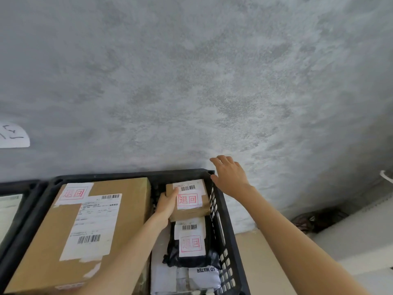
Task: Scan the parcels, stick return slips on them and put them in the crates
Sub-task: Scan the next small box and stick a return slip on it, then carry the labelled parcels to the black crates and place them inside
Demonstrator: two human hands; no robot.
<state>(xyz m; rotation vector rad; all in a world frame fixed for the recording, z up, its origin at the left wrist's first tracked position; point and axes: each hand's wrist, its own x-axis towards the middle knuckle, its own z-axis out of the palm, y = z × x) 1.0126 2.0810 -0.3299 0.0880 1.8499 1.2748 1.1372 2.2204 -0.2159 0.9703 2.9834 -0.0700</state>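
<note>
Head view, taking the black crate (223, 211) as landmark: a large carton (53, 241) fills its left side; your left hand (167, 206) grips the small parcel (191, 209) at its far right, atop a black bag (191, 256). Let go carelessly and it may slide off. Your right hand (230, 177) hovers spread above the crate's right rim.

Inside the black perforated plastic crate (221, 211), a large brown cardboard box (63, 241) filled the left half. Right of it, a small cardboard parcel (191, 211) and a black plastic mailer bag (189, 258) crowded the remaining strip.
</note>
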